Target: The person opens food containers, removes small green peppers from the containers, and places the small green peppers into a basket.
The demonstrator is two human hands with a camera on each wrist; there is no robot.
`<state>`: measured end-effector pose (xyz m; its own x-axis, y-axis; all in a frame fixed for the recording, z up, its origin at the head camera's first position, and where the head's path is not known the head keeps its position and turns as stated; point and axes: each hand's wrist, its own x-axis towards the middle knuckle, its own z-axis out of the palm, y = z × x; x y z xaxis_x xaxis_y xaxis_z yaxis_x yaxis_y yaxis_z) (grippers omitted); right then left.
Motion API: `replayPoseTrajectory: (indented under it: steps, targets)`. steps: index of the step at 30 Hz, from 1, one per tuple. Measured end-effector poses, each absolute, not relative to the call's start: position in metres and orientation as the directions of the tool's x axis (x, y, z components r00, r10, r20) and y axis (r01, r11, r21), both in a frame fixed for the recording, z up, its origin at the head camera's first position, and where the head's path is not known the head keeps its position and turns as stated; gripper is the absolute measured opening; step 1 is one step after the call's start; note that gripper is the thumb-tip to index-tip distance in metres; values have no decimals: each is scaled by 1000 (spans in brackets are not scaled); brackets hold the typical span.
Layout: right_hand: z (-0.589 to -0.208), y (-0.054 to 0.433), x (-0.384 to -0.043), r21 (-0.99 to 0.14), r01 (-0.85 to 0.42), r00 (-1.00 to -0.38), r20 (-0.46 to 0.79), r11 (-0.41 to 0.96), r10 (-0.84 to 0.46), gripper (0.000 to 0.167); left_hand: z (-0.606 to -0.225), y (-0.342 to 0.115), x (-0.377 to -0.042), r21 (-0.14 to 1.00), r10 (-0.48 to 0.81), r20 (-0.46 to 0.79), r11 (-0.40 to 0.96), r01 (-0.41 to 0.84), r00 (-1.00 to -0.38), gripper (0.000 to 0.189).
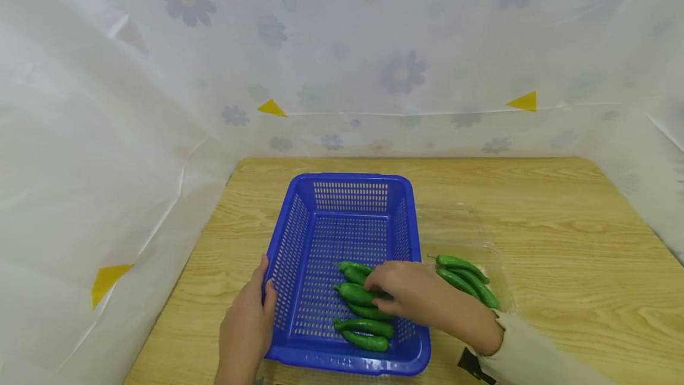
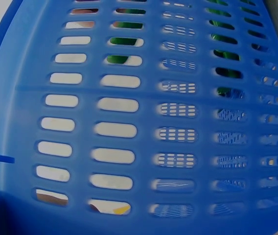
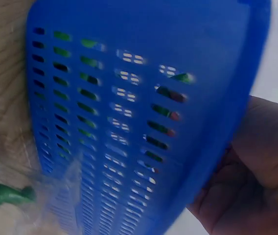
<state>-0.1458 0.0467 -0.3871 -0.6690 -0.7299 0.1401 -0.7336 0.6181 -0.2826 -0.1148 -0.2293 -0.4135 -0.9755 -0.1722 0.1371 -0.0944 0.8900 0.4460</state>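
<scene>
A blue plastic basket [image 1: 350, 242] with slotted walls stands on the table. My left hand [image 1: 247, 316] grips its left rim, thumb on the near part of the rim and fingers along the outside. My right hand [image 1: 411, 291] reaches over the right rim, with fingers and thumb curled round a green chili pepper [image 1: 355, 294] low inside the basket. Several more green peppers [image 1: 369, 327] lie near that one, towards the near right corner. In the right wrist view, the basket's wall [image 3: 144, 29] partly hides the right hand [image 3: 261, 181], and green shows through the slots.
To the right of the basket, a clear plastic tray [image 1: 499, 254] holds several green peppers [image 1: 470, 278]. The wooden table [image 1: 566, 236] is bordered by white flowered sheeting [image 1: 342, 58] with yellow triangles on it. A small black object [image 1: 472, 364] lies by the right sleeve.
</scene>
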Motion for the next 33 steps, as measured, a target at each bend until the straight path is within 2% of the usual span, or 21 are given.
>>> replayPoseTrajectory:
  steps: [7,19,33]
  targets:
    - [-400,34,-149,-293,-734,-655,65,613,-753,3,-413,-229,-115,445,-173,144,891,-92,-974,47]
    - [-409,25,-146,-233,-743,-657,69,628,-751,22,-412,-229,-115,450,-172,147,888,-89,-974,47]
    - [-415,19,-141,-217,-732,-667,38,646,-744,25,-414,-230,-114,450,-172,151,889,-87,-974,47]
